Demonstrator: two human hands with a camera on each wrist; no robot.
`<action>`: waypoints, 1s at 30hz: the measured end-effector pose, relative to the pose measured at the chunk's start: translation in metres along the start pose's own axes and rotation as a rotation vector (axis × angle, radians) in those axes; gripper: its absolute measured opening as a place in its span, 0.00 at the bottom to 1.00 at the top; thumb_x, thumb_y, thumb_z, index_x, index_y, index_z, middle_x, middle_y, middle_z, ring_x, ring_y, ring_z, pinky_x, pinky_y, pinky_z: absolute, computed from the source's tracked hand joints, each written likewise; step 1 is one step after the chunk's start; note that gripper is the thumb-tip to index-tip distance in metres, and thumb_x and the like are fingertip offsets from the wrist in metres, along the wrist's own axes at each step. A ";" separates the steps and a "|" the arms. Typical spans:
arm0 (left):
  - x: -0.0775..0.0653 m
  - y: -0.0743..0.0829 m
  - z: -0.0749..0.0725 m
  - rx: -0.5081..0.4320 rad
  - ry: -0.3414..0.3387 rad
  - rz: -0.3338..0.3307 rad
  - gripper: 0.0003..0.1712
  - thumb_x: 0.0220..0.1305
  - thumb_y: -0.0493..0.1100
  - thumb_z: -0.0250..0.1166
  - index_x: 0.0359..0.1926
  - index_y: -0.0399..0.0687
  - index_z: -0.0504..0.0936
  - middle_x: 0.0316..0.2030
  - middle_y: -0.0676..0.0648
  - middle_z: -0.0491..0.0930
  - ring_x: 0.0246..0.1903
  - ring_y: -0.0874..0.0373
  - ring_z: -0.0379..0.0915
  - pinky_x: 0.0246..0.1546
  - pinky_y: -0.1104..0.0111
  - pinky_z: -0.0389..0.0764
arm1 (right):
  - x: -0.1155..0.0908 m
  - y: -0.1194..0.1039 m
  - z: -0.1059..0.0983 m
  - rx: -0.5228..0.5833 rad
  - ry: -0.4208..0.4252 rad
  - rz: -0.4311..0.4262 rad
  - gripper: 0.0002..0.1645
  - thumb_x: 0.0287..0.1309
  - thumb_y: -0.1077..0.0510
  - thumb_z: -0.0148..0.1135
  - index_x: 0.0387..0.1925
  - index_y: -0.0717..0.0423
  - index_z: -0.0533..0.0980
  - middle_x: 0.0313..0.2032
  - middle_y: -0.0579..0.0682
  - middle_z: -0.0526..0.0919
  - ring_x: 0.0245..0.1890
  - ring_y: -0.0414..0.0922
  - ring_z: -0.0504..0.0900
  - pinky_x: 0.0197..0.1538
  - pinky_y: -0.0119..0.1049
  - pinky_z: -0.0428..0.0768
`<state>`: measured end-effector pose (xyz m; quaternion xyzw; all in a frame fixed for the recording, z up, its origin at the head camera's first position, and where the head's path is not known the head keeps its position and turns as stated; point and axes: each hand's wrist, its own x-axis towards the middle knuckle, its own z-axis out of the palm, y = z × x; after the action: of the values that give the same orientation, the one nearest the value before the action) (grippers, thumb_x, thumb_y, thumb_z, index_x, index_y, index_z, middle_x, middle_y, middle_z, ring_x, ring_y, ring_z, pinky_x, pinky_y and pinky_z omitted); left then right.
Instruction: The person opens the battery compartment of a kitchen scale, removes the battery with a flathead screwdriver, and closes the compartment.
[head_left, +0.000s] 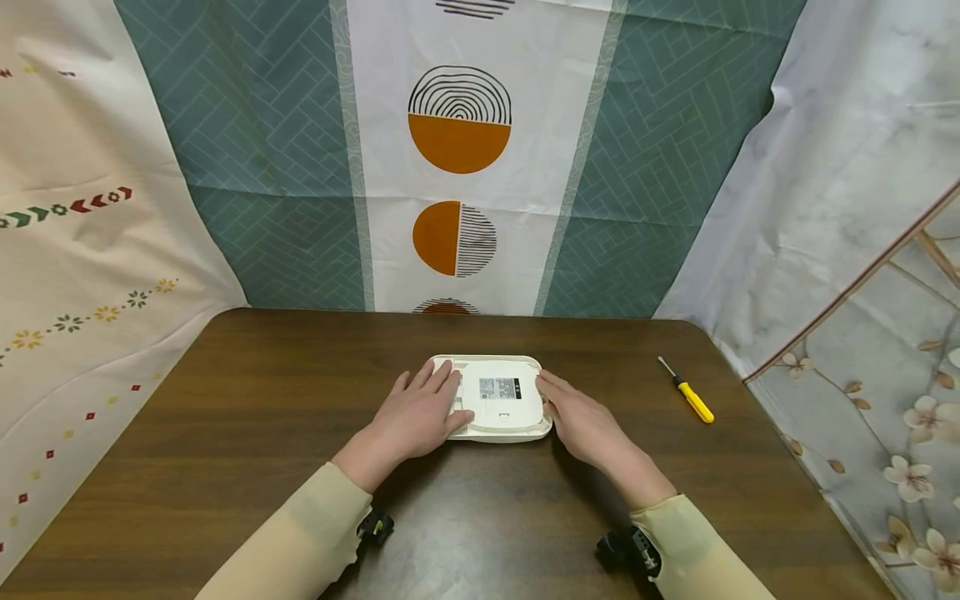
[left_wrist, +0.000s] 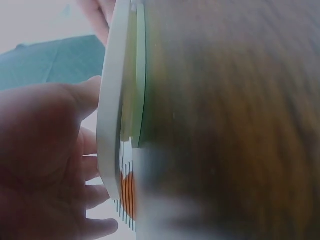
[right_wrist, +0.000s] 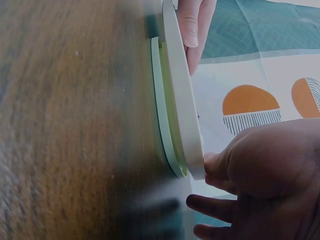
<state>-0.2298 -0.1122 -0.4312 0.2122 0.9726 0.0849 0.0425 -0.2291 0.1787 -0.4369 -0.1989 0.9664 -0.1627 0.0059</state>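
Note:
A flat white device [head_left: 498, 418] with rounded corners lies on the table, its side with a printed label [head_left: 499, 388] facing up. My left hand [head_left: 422, 414] rests on its left end with the fingers stretched out. At the right edge, my right hand [head_left: 588, 421] touches the device with fairly straight fingers. Both wrist views show the device's white rim [left_wrist: 111, 100] from the side, above a thinner pale green-looking layer [right_wrist: 162, 107] near the tabletop. What lies under the left palm is hidden.
A screwdriver [head_left: 693, 400] with a yellow and black handle lies on the right side of the brown wooden table [head_left: 247, 433]. Patterned cloths [head_left: 277, 150] hang behind the table and along both sides.

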 end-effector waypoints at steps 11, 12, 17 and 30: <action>-0.001 -0.003 0.003 -0.012 -0.024 -0.001 0.45 0.87 0.66 0.52 0.88 0.43 0.58 0.88 0.40 0.50 0.87 0.38 0.39 0.82 0.38 0.51 | -0.001 -0.002 -0.001 -0.042 0.130 -0.061 0.26 0.74 0.67 0.68 0.70 0.61 0.81 0.73 0.59 0.80 0.72 0.62 0.78 0.73 0.61 0.74; -0.001 -0.003 0.003 -0.011 -0.025 -0.001 0.45 0.87 0.66 0.52 0.88 0.43 0.58 0.88 0.40 0.50 0.87 0.38 0.39 0.82 0.38 0.50 | -0.001 -0.003 -0.001 -0.045 0.156 -0.072 0.24 0.72 0.68 0.70 0.67 0.61 0.83 0.71 0.58 0.82 0.72 0.62 0.79 0.74 0.61 0.73; 0.000 -0.001 0.002 -0.007 -0.017 0.007 0.45 0.86 0.66 0.53 0.88 0.42 0.59 0.88 0.40 0.51 0.87 0.38 0.40 0.82 0.39 0.51 | 0.000 -0.009 0.000 -0.022 0.222 -0.095 0.16 0.68 0.65 0.76 0.56 0.58 0.88 0.63 0.55 0.88 0.71 0.60 0.80 0.78 0.61 0.67; 0.001 -0.002 0.002 0.007 -0.007 -0.002 0.46 0.86 0.67 0.53 0.87 0.42 0.60 0.87 0.39 0.53 0.87 0.37 0.42 0.82 0.39 0.53 | 0.010 -0.025 -0.005 -0.131 0.282 -0.304 0.17 0.61 0.60 0.84 0.51 0.57 0.91 0.52 0.51 0.93 0.64 0.57 0.86 0.76 0.61 0.70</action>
<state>-0.2306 -0.1130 -0.4336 0.2119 0.9729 0.0810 0.0452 -0.2294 0.1551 -0.4238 -0.3175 0.9251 -0.1246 -0.1668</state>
